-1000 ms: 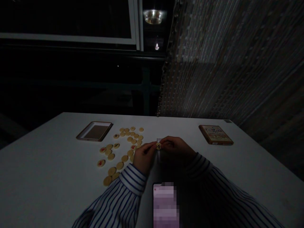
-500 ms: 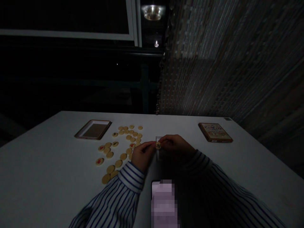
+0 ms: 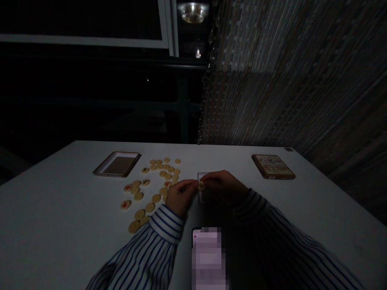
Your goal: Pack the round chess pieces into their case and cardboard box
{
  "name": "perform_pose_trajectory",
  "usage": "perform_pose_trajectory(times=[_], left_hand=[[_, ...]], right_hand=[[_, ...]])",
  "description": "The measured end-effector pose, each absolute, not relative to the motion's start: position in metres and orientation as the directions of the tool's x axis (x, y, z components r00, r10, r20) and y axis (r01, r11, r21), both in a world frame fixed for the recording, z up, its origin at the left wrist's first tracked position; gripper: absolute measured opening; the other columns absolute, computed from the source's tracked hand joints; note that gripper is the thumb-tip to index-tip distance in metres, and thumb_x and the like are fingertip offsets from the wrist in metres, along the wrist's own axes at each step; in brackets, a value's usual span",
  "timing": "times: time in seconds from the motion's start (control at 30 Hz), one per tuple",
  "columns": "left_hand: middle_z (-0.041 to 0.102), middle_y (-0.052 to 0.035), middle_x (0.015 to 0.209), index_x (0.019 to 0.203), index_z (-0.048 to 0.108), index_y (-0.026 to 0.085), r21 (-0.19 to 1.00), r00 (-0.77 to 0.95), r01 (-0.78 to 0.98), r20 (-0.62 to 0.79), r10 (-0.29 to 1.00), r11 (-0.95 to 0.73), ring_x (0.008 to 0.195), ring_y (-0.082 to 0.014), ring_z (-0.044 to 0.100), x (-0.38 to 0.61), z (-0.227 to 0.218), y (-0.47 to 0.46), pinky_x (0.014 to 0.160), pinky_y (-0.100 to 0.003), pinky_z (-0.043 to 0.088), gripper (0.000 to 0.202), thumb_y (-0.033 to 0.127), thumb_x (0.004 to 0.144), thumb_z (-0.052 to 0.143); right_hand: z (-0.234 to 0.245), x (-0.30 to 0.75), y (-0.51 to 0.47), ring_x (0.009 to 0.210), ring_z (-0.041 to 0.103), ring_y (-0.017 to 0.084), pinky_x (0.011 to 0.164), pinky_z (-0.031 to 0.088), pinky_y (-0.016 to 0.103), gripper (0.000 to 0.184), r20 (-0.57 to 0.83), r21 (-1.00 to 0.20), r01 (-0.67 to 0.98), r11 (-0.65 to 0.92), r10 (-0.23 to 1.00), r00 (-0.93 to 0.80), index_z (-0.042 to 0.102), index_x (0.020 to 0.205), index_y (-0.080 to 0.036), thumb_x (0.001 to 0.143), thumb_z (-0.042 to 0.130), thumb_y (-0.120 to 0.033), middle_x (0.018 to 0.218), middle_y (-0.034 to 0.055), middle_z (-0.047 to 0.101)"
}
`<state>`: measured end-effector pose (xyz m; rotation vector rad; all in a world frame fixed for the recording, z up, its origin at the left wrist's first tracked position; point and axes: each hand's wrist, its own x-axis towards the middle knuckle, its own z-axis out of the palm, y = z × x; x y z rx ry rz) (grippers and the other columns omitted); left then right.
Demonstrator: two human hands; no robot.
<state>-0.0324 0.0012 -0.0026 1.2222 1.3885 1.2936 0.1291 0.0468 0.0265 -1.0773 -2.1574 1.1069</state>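
Between the fingertips of both hands is a round, pale Chinese chess piece (image 3: 201,185) with a black character facing me. My left hand (image 3: 180,197) pinches it from the left, and my right hand (image 3: 225,184) grips its right side, with its lower fingers in shadow. A clear plastic case (image 3: 200,175) lies beneath the hands, mostly covered by them. Left of my left hand, several loose chess pieces (image 3: 156,198) are scattered, most blank side up. One piece with a red character (image 3: 125,204) lies at the left of the group.
On the white table (image 3: 75,209), an open shallow box tray (image 3: 117,164) stands at the left and a printed box lid (image 3: 273,166) at the right. A lit phone (image 3: 208,257) lies in front of me. A bead curtain (image 3: 256,100) hangs behind at the right.
Both hands keep the chess piece at nearly the same spot, with only a tiny shift of the fingers. The whole view has moved slightly.
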Motion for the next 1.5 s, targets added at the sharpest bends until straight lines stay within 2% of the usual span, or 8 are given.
perform_pose_trajectory(times=[0.23, 0.47, 0.7, 0.93, 1.17, 1.37, 1.5], left_hand=[[0.070, -0.0058, 0.074, 0.075, 0.066, 0.013, 1.000, -0.132, 0.021, -0.012, 0.991, 0.015, 0.070, -0.0169, 0.064, -0.032, 0.002, -0.002, 0.067, -0.026, 0.051, 0.023, 0.031, 0.061, 0.065], [0.070, -0.0060, 0.074, 0.076, 0.067, 0.014, 0.999, -0.116, -0.007, -0.050, 0.992, 0.049, 0.070, -0.0167, 0.063, -0.030, 0.001, -0.002, 0.066, -0.026, 0.050, 0.025, 0.032, 0.059, 0.066], [0.070, -0.0046, 0.076, 0.075, 0.069, 0.016, 0.997, -0.155, 0.068, 0.034, 0.987, -0.024, 0.076, -0.0173, 0.063, -0.032, 0.003, -0.001, 0.073, -0.026, 0.049, 0.020, 0.029, 0.061, 0.064], [0.070, -0.0041, 0.078, 0.079, 0.068, 0.016, 0.991, -0.235, 0.130, 0.058, 0.970, -0.027, 0.076, -0.0160, 0.063, -0.033, 0.007, -0.003, 0.071, -0.025, 0.050, 0.020, 0.028, 0.065, 0.061], [0.070, -0.0055, 0.075, 0.076, 0.069, 0.015, 0.996, -0.239, 0.080, 0.047, 0.970, -0.028, 0.074, -0.0161, 0.063, -0.031, 0.012, -0.005, 0.071, -0.026, 0.049, 0.019, 0.028, 0.062, 0.064], [0.070, -0.0065, 0.072, 0.074, 0.068, 0.013, 0.998, -0.217, -0.066, -0.016, 0.976, 0.002, 0.068, -0.0166, 0.063, -0.030, 0.007, -0.003, 0.066, -0.026, 0.050, 0.023, 0.028, 0.058, 0.067], [0.069, -0.0057, 0.071, 0.072, 0.067, 0.013, 0.998, -0.211, -0.062, -0.021, 0.977, 0.008, 0.069, -0.0155, 0.063, -0.031, 0.003, -0.001, 0.066, -0.025, 0.049, 0.022, 0.029, 0.057, 0.067]], right_hand=[[0.025, 0.130, 0.048, 0.076, 0.059, 0.016, 0.068, 0.045, 0.028, 0.025, 0.085, -0.809, 0.433, 0.398, 0.808, -0.584, 0.064, 0.089, -0.016, 0.074, 0.052, -0.032, 0.082, 0.0038, 0.066], [0.025, 0.129, 0.047, 0.067, 0.058, 0.013, 0.060, 0.045, 0.024, 0.022, 0.062, -0.850, 0.411, 0.328, 0.839, -0.541, 0.060, 0.082, -0.015, 0.071, 0.055, -0.034, 0.072, 0.0023, 0.063], [0.028, 0.128, 0.045, 0.064, 0.056, 0.011, 0.058, 0.044, 0.023, 0.019, 0.059, -0.868, 0.390, 0.306, 0.844, -0.533, 0.058, 0.082, -0.016, 0.072, 0.055, -0.032, 0.070, 0.0003, 0.060], [0.027, 0.128, 0.044, 0.067, 0.057, 0.012, 0.059, 0.043, 0.024, 0.021, 0.046, -0.899, 0.339, 0.276, 0.830, -0.555, 0.055, 0.087, -0.016, 0.071, 0.056, -0.029, 0.075, 0.0021, 0.062], [0.023, 0.125, 0.044, 0.068, 0.058, 0.012, 0.059, 0.044, 0.024, 0.021, 0.053, -0.892, 0.350, 0.285, 0.836, -0.546, 0.054, 0.088, -0.017, 0.072, 0.055, -0.031, 0.076, 0.0019, 0.063], [0.024, 0.125, 0.045, 0.069, 0.058, 0.013, 0.062, 0.046, 0.026, 0.020, 0.067, -0.890, 0.352, 0.290, 0.847, -0.528, 0.055, 0.087, -0.016, 0.072, 0.056, -0.029, 0.076, 0.0024, 0.063], [0.025, 0.127, 0.046, 0.071, 0.059, 0.013, 0.065, 0.046, 0.027, 0.019, 0.082, -0.876, 0.363, 0.318, 0.839, -0.539, 0.058, 0.087, -0.017, 0.071, 0.057, -0.028, 0.077, 0.0023, 0.063]])
